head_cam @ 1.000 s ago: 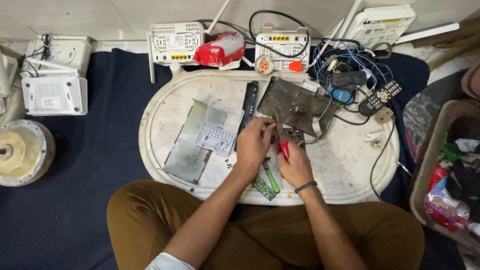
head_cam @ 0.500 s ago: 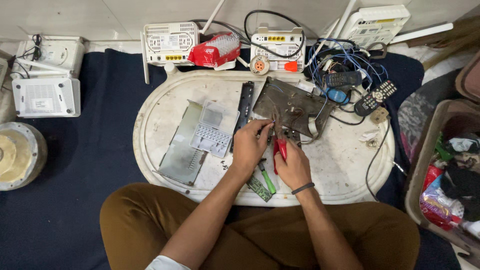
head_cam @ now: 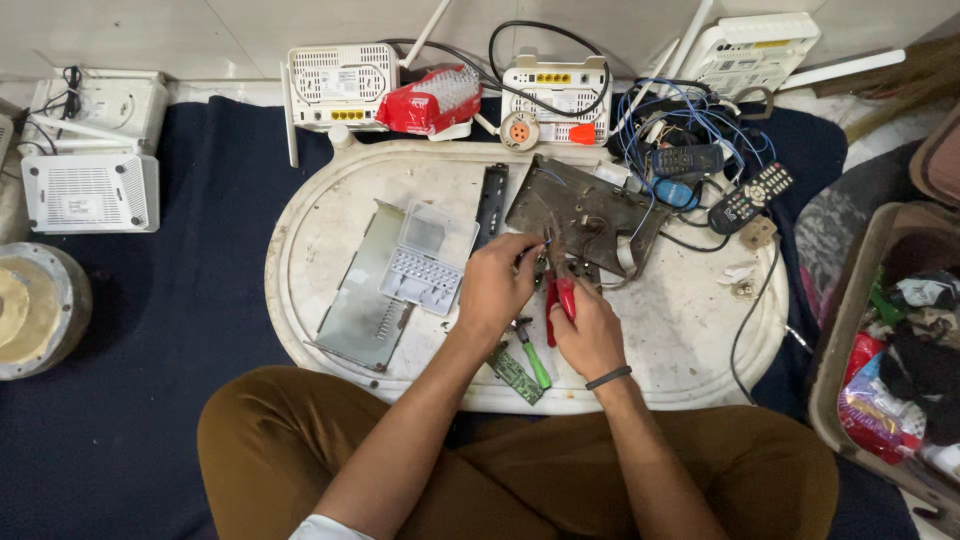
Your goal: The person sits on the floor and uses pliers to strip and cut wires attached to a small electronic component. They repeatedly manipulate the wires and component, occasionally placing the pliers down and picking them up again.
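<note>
My right hand (head_cam: 588, 330) grips red-handled pliers (head_cam: 558, 290) whose jaws point up at the near edge of a dark, rusty metal plate (head_cam: 590, 212) with wires on it. My left hand (head_cam: 497, 285) is pinched at that same edge, right beside the plier jaws; what its fingertips hold is too small to tell. Below my hands lie a green-handled screwdriver (head_cam: 533, 360) and a small green circuit board (head_cam: 514, 372). All of this rests on a white oval tray (head_cam: 330, 240) in front of my crossed legs.
A clear plastic compartment box (head_cam: 428, 257) lies on a grey metal sheet (head_cam: 362, 290) at the left, with a black strip (head_cam: 490, 200) beside it. White routers (head_cam: 342, 85), a red bag (head_cam: 430, 100), blue cables (head_cam: 680, 125) and remotes (head_cam: 750, 195) line the back. A bin (head_cam: 900, 350) stands at the right.
My hands stay at the plate's near edge with the pliers; the view has shifted slightly, and the hands have barely moved.
</note>
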